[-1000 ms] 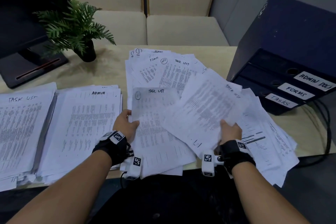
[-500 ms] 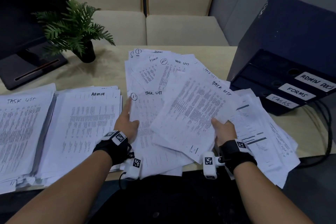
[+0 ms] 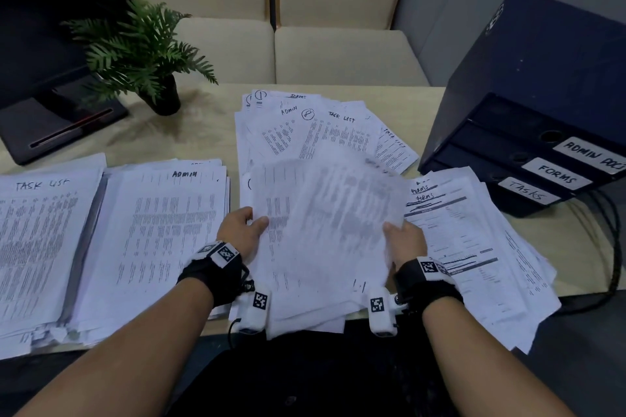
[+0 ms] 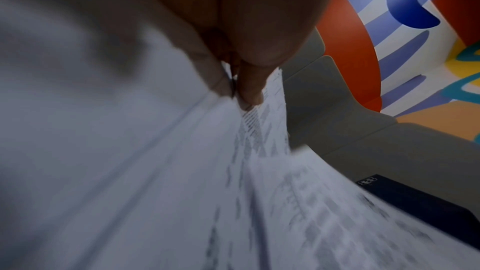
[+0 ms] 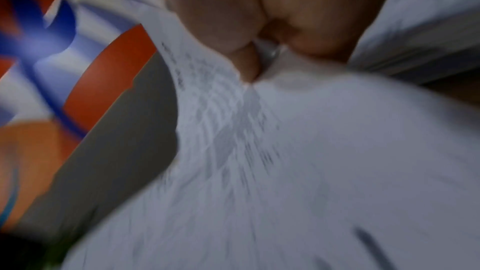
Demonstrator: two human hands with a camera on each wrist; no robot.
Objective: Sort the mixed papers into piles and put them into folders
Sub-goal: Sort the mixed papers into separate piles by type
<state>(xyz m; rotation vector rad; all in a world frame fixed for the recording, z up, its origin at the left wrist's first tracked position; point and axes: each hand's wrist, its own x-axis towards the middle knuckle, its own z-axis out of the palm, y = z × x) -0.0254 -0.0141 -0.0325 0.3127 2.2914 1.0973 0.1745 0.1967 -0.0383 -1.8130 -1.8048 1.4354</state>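
Now, head view: my left hand [image 3: 242,230] and right hand [image 3: 404,240] each grip a side edge of blurred papers [image 3: 325,213]. They are held over the mixed heap [image 3: 305,132] mid-desk, between the ADMIN pile [image 3: 162,230] and the FORMS pile [image 3: 474,247]. Labelled folders [image 3: 542,159] sit far right. Left wrist: thumb and fingers [image 4: 249,91] pinch the paper edge. Right wrist: fingers [image 5: 246,67] pinched on paper, all blurred.

White papers [image 3: 325,230] carry grey print; folders [image 3: 542,78] are navy, the plant [image 3: 135,47] green.
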